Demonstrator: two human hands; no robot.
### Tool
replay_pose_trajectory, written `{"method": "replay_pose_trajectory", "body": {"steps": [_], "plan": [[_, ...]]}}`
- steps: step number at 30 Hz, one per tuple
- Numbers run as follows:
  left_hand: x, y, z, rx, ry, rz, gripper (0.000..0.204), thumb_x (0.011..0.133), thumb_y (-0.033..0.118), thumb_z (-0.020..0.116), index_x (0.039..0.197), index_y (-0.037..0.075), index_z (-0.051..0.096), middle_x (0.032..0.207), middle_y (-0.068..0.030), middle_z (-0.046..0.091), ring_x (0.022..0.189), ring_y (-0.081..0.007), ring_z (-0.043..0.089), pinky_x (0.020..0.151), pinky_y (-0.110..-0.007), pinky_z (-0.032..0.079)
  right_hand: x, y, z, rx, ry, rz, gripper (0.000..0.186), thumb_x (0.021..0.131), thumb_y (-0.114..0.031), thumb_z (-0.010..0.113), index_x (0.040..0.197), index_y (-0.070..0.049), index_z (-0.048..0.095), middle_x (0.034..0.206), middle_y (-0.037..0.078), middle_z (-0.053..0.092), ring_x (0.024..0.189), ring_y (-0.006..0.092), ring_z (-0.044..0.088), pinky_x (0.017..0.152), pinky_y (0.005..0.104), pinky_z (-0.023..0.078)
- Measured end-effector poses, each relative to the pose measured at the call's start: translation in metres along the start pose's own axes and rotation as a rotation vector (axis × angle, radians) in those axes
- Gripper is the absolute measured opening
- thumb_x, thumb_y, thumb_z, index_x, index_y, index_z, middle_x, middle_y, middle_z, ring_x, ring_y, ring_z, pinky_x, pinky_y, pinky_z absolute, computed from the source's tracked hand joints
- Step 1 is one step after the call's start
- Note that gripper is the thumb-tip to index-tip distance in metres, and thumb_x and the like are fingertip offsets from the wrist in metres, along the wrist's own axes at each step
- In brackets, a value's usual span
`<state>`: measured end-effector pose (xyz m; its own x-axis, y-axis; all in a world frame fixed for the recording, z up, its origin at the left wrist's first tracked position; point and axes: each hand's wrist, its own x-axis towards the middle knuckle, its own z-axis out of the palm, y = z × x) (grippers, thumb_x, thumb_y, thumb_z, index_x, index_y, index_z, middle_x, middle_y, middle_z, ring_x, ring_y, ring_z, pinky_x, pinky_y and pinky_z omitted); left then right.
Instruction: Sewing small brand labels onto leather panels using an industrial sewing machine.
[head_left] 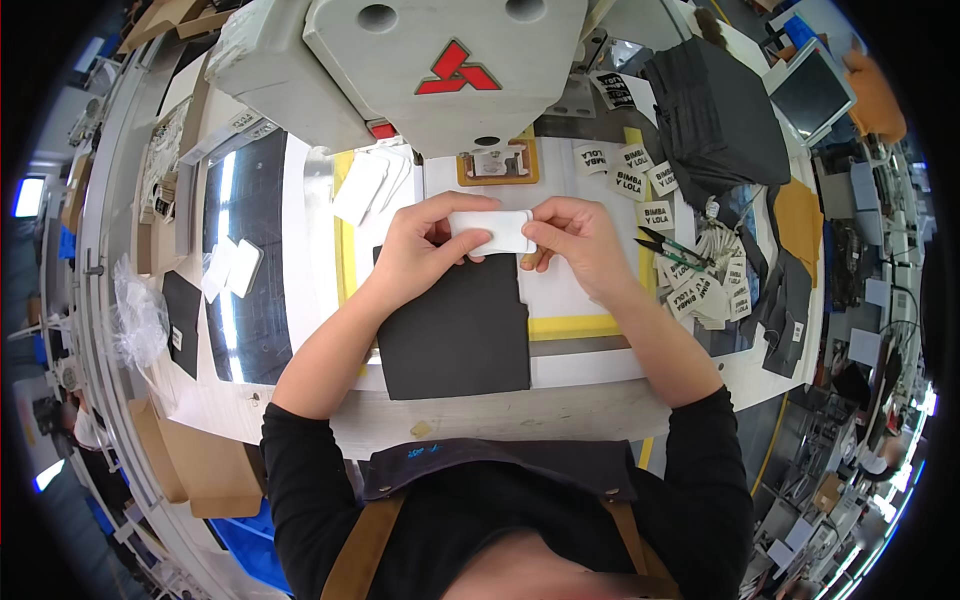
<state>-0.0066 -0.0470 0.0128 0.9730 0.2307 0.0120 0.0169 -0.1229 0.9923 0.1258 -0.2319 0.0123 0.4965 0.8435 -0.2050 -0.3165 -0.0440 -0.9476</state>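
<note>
Between both hands, above the work surface, is a small white rectangular piece (492,231) with rounded corners; it looks like a thin stack, but I cannot tell its material. My left hand (425,250) pinches its left end, thumb on top. At the other end my right hand (577,238) grips the right edge between thumb and fingers. Below them a black fabric panel (455,335) lies flat, reaching the table's front edge. Just beyond my hands sits an orange-yellow frame (467,170) beneath the large grey machine head (450,110).
White pieces (360,190) lie left of the frame, with more white pieces (243,268) farther left. At right are loose printed labels (629,183), a label pile (705,300), green-and-black pointed tools (672,248) and stacked black fabric (710,115). A cardboard box (215,465) stands lower left.
</note>
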Motion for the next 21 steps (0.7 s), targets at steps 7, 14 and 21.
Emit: {"method": "replay_pose_trajectory", "body": {"steps": [7, 14, 21], "plan": [[0.000, -0.002, 0.000, -0.080, 0.009, -0.016, 0.026, 0.088, 0.004, 0.070, 0.113, 0.003, 0.067, 0.108, -0.0067, 0.069, 0.069, -0.0079, 0.064, 0.062, -0.020, 0.053, -0.003, -0.002, -0.001, 0.080, -0.022, 0.041, 0.016, 0.095, -0.016, 0.065, 0.094, 0.000, 0.067, 0.079, 0.006, 0.068, 0.066, 0.0141, 0.068, 0.056, 0.0240, 0.050], [-0.001, -0.001, 0.000, -0.033, -0.015, 0.036, 0.028, 0.087, 0.004, 0.071, 0.114, 0.003, 0.068, 0.110, -0.0050, 0.070, 0.069, -0.0070, 0.064, 0.062, -0.020, 0.053, 0.000, 0.006, -0.004, 0.106, -0.048, -0.029, 0.013, 0.091, -0.012, 0.069, 0.085, -0.002, 0.063, 0.073, 0.004, 0.065, 0.062, 0.0102, 0.062, 0.056, 0.0220, 0.046], [-0.001, -0.002, 0.001, -0.038, -0.017, 0.035, 0.028, 0.086, 0.005, 0.072, 0.114, 0.003, 0.068, 0.112, -0.0054, 0.069, 0.069, -0.0075, 0.065, 0.061, -0.020, 0.053, -0.001, 0.008, -0.004, 0.077, 0.028, -0.043, 0.017, 0.086, -0.009, 0.074, 0.078, -0.004, 0.061, 0.070, 0.003, 0.063, 0.056, 0.0081, 0.059, 0.049, 0.0208, 0.041]]}}
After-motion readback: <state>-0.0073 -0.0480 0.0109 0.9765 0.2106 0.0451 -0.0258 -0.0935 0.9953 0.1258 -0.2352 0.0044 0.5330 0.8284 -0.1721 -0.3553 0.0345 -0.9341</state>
